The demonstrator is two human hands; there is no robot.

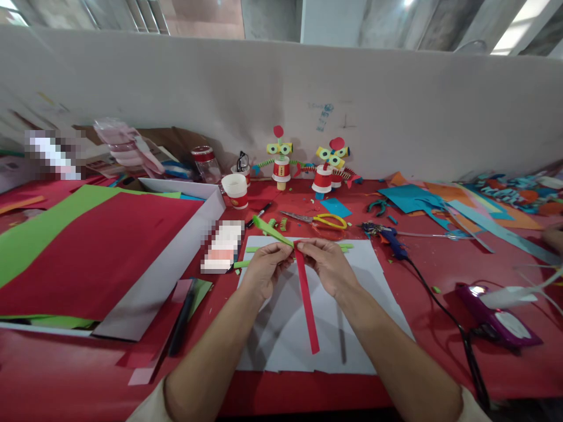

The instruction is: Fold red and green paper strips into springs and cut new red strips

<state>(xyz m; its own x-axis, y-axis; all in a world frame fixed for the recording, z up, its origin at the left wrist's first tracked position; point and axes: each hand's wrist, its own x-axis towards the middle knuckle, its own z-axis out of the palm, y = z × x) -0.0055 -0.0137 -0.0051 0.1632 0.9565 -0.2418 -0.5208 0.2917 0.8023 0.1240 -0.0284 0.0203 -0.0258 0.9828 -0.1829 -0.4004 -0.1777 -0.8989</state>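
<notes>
Over a white sheet [281, 346], both hands meet at the joined ends of two paper strips. My left hand [269, 262] is closed, pinching the end of a green paper strip [269, 230] that sticks up to the upper left. Closed on the top end of a red paper strip [308, 305] is my right hand [324, 261]; the strip slants down toward me. The fingertips hide how the two ends lie together. More green strips [253, 249] lie behind my hands on the sheet's far edge.
Yellow-handled scissors [328, 221] and a corded glue gun [391, 240] lie beyond the sheet. Two paper-cup figures [281, 169] stand by the wall. At left is a box holding red paper [105, 246]; at right, a purple power strip [501, 322].
</notes>
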